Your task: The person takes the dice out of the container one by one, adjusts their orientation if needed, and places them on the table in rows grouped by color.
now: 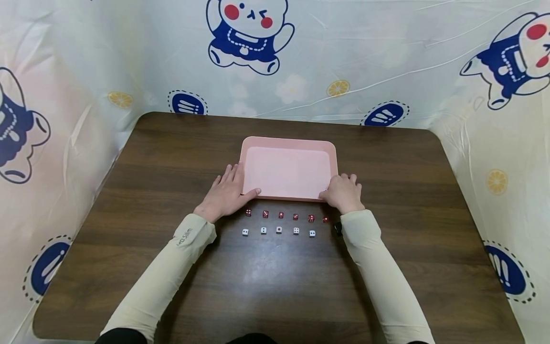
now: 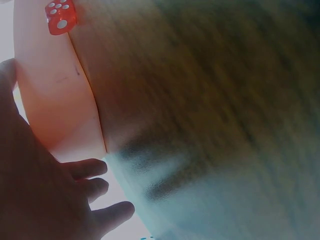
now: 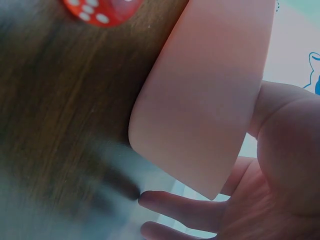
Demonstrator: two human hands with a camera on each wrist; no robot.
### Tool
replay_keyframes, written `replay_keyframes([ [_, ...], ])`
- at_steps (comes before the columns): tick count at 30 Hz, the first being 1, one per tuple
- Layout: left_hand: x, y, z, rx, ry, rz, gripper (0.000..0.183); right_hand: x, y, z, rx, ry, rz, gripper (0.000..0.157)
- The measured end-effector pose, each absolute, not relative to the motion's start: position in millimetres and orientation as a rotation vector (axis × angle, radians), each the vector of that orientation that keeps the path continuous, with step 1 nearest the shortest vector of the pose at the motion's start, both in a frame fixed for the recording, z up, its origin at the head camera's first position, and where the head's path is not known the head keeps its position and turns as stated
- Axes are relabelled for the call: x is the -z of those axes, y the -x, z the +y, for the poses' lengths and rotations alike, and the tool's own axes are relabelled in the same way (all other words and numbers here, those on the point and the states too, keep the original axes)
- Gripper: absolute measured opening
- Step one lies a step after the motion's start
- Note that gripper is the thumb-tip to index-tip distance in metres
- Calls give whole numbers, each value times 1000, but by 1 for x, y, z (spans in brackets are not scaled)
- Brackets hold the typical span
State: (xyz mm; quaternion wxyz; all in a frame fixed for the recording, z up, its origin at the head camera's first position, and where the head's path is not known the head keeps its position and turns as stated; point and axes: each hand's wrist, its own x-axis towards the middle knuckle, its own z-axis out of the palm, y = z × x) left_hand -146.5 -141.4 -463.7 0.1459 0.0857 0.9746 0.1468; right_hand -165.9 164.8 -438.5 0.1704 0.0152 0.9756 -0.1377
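Observation:
A shallow pink tray [image 1: 290, 172] with rounded corners lies on the wooden table. My left hand [image 1: 225, 193] rests along its left side, fingers extended and spread, with the thumb at the front left corner. At the front right corner my right hand [image 1: 343, 192] touches the tray, thumb over the rim and fingers outside the wall. Both wrist views show the tray's outer wall [image 2: 60, 105] beside extended fingers. In front of the tray runs a row of several small red dice [image 1: 281, 215]. Nearer me is a row of several white dice [image 1: 279, 230].
The dark brown table [image 1: 258, 291] has rounded corners. A pale curtain [image 1: 301, 91] with cartoon prints hangs behind it and at both sides. A small black device [image 1: 338, 228] sits at the right wrist, close to the rightmost red die [image 1: 325, 220].

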Motion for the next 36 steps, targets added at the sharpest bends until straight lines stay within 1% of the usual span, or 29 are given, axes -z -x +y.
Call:
replay_keyframes([
  [11,463,146,-142,-420,-244,2804,102,439,166,165,410,-39,2774,32],
  [36,459,147,-140,-406,-228,2799,102,437,165,167,460,-12,2805,26],
])
